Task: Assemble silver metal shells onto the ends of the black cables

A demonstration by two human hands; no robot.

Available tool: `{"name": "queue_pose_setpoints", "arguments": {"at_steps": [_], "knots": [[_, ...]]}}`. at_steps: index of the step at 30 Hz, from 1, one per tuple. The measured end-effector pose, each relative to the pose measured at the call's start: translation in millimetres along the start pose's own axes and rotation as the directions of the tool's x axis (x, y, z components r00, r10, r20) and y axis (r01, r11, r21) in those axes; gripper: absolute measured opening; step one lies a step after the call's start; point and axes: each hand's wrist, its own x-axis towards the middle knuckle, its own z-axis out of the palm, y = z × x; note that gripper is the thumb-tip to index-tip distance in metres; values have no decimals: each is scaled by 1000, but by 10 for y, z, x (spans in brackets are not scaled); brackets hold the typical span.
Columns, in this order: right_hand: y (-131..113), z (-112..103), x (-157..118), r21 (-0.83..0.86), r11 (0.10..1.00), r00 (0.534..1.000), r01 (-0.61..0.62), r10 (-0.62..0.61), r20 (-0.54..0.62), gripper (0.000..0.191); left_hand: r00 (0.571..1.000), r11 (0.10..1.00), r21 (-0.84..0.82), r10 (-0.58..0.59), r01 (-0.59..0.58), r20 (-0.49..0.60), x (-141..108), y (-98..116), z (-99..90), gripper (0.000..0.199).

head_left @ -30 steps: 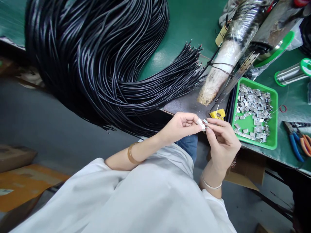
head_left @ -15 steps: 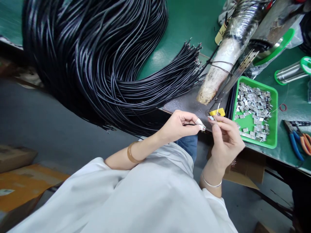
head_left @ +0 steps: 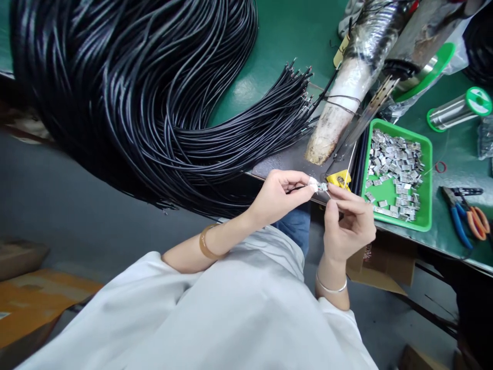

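My left hand [head_left: 283,195] is closed in a pinch on the end of a black cable [head_left: 295,189], with white wrapping on a fingertip. Just beyond that fingertip is a small silvery metal connector [head_left: 322,187], at the cable's end. My right hand [head_left: 348,221] is closed, its index fingertip and thumb at the connector's right side. A thin pale wire [head_left: 351,163] runs up from near the right fingers. How far the connector and cable are joined is too small to tell. Behind the right fingers sits a yellow block [head_left: 339,180].
A thick bundle of black cables [head_left: 154,103] covers the left of the green table [head_left: 285,31]. A wrapped white tube [head_left: 333,118] slants over the work spot. To the right are a green tray [head_left: 427,180] of metal connectors, a wire spool [head_left: 458,109] and pliers [head_left: 464,221].
My right hand has moved left and brought its small metal piece against the cable end in my left hand. The left hand has risen slightly. The whole view has shifted a little.
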Motion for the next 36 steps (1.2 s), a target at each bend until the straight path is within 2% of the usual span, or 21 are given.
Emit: {"name": "queue_pose_setpoints", "arguments": {"at_steps": [5,7,15,25,36], "knots": [[56,-24,-8,-183,965,981,189,-178,72,19,999,1000,20,12,-11,-34,23,-26,15,12],[74,-18,-6,-202,952,973,228,-217,75,21,998,999,43,17,-15,-52,31,-41,24,12],[86,28,62,-90,991,994,95,-91,57,11,990,994,83,77,-67,-115,95,-89,54,9],[70,73,120,-107,982,988,153,-150,40,15,988,997,43,64,-58,-143,102,-71,72,12],[-27,85,161,-116,980,987,161,-157,41,16,982,990,89,123,-111,-144,93,-7,75,11]]}}
